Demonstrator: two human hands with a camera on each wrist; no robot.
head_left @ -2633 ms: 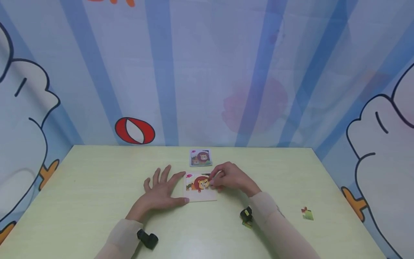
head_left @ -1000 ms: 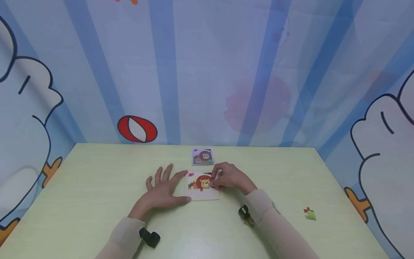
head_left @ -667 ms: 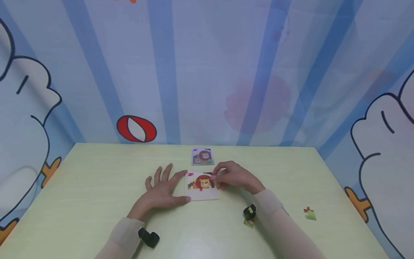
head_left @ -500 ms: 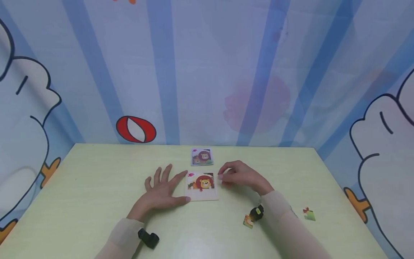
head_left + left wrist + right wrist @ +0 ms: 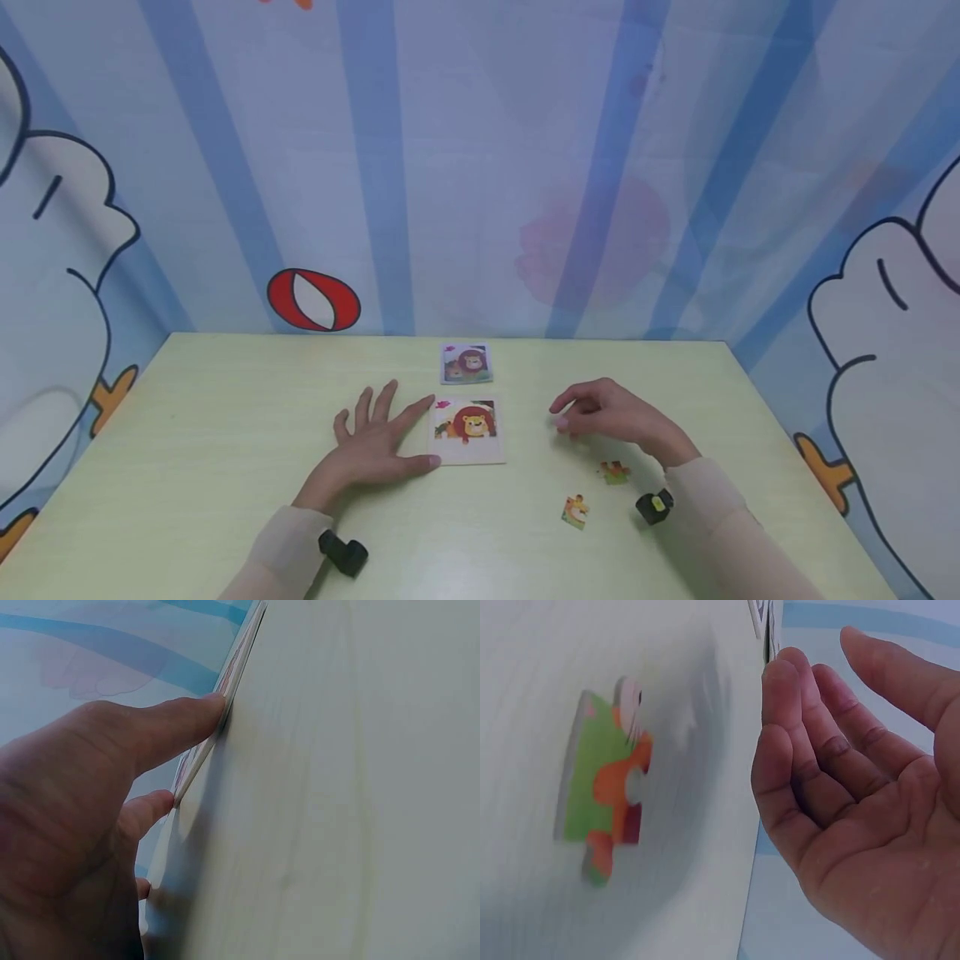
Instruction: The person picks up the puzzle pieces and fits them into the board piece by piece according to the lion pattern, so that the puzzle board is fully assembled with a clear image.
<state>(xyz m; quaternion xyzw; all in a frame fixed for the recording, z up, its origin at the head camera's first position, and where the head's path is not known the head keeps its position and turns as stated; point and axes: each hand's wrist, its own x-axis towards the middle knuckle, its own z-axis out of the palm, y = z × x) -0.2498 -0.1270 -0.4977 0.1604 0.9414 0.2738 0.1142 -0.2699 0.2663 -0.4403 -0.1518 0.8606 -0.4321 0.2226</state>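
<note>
My left hand (image 5: pixel 378 446) lies with fingers spread, thumb and index fingertips on the left edge of a white puzzle tray (image 5: pixel 472 452). Its upper half shows a lion picture; the lower half is bare white. In the left wrist view, the thumb touches the edge of the tray (image 5: pixel 238 671). My right hand (image 5: pixel 611 417) hovers right of the tray, fingers loosely bent, nothing between them. Nearest it lies an orange and green puzzle piece (image 5: pixel 615 472); the right wrist view shows a green and orange puzzle piece (image 5: pixel 604 780) large beside the hand.
Another puzzle piece (image 5: pixel 575 512) lies closer to the front, left of the right wrist camera (image 5: pixel 655 506). Behind the tray sits a small lion picture card (image 5: pixel 466 364). A patterned blue curtain (image 5: pixel 480 167) rises behind the table's back edge.
My right hand has left the tray's upper right corner and moved right, uncovering the lion picture there and two loose pieces. Its forearm now hides the far-right piece. My left hand stays put.
</note>
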